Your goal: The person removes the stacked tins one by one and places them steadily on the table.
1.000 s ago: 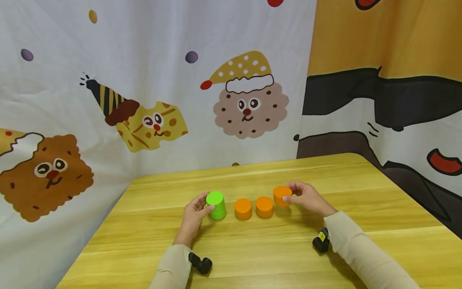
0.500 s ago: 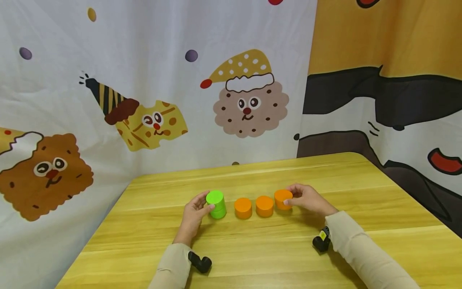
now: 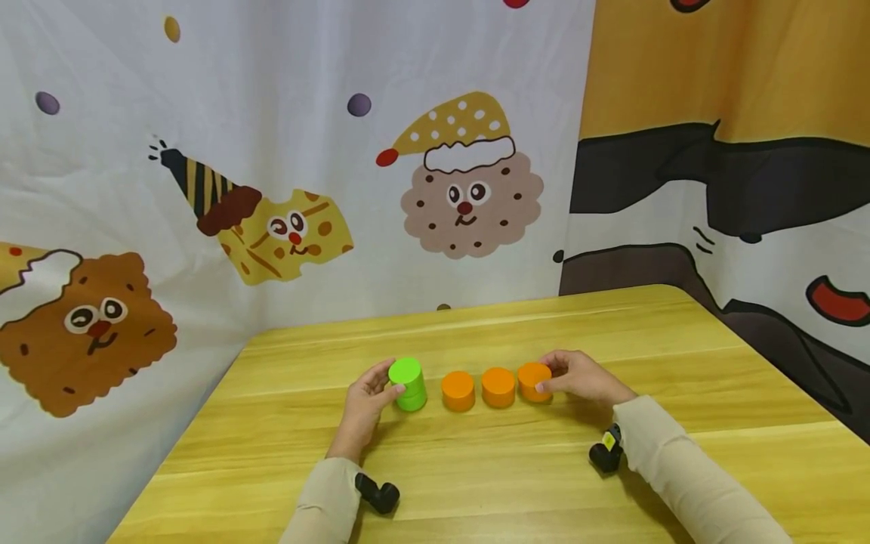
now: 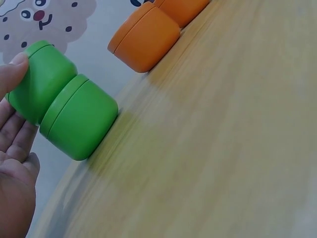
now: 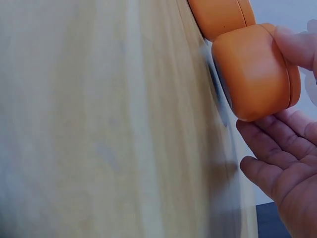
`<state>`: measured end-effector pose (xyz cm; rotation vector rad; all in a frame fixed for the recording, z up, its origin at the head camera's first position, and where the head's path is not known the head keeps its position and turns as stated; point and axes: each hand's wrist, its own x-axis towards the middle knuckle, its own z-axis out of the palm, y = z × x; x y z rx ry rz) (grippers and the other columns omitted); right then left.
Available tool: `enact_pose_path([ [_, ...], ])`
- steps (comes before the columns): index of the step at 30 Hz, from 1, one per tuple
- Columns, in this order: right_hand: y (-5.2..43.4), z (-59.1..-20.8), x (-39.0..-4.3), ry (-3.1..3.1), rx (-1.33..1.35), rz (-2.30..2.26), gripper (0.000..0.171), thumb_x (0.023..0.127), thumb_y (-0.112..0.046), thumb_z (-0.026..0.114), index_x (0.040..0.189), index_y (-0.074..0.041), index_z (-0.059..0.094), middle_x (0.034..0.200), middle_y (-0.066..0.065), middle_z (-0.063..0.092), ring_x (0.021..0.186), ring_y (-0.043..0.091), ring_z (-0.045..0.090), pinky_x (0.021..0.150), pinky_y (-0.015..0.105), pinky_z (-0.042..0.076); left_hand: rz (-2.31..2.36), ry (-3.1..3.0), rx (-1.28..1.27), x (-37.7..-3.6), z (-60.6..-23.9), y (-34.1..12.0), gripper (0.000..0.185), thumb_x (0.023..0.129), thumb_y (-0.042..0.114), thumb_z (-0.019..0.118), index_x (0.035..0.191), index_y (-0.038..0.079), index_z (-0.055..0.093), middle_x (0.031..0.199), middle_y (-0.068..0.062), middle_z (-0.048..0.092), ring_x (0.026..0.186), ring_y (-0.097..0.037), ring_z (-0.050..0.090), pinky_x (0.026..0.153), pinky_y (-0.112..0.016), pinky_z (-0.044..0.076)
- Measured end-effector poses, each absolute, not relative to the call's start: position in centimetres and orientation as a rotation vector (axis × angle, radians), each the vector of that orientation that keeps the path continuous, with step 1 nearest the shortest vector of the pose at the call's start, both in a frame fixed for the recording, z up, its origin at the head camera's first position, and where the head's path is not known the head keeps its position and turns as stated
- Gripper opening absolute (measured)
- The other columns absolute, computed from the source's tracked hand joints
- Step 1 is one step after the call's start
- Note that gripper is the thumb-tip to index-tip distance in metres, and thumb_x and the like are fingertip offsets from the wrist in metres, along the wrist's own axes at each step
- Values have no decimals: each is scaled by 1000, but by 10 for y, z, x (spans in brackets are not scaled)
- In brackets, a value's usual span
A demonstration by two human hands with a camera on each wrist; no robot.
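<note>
Two small round green jars with lids stand one on top of the other. My left hand (image 3: 367, 402) pinches the upper green jar (image 4: 42, 82) between thumb and fingers, while the lower green jar (image 4: 81, 116) sits on the table. My right hand (image 3: 581, 376) pinches an orange jar (image 5: 255, 72) at the right end of a row, low over the table with a dark shadow under it. Left of it, the middle orange jar (image 3: 498, 387) and the left orange jar (image 3: 458, 391) stand upright on the wood.
The wooden table (image 3: 462, 476) reaches back to a curtain (image 3: 381, 279) printed with cartoon biscuits and cheese. Black wrist cameras sit at both beige sleeves (image 3: 669, 453).
My right hand has lowered the orange jar toward the table beside the other two orange jars. The left hand and the green stack have stayed in place.
</note>
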<state>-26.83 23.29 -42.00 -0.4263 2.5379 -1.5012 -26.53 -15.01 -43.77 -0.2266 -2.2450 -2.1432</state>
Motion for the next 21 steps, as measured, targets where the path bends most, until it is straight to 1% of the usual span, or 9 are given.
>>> enact_pose_path([
  [4,232,-421,-269,2536,-420,-1503,45,76,-19,76,111,3,57,100,11,61,87,19,55,74,28,48,-2135,-2234,-233,-265,-439,-149,57,83,4,68,135,2,46,137,-12,48,128,-25,43,106,-38,33],
  [9,233,-421,-268,2529,-416,-1522,47,75,-18,76,112,4,57,102,11,61,89,21,56,78,29,48,-2131,-2218,-263,-267,-442,-149,57,83,5,67,136,1,45,138,-13,47,129,-26,42,106,-39,33],
  [15,233,-420,-268,2533,-390,-1514,49,74,-18,77,112,4,56,101,11,61,89,20,55,77,30,47,-2129,-2233,-240,-265,-440,-150,56,83,6,68,134,2,47,136,-12,49,127,-25,44,105,-36,35],
  [21,233,-419,-268,2529,-386,-1507,49,73,-18,77,111,4,56,101,10,60,88,20,55,77,31,47,-2134,-2239,-233,-263,-435,-149,56,83,4,67,134,0,46,136,-14,49,127,-26,44,103,-35,38],
])
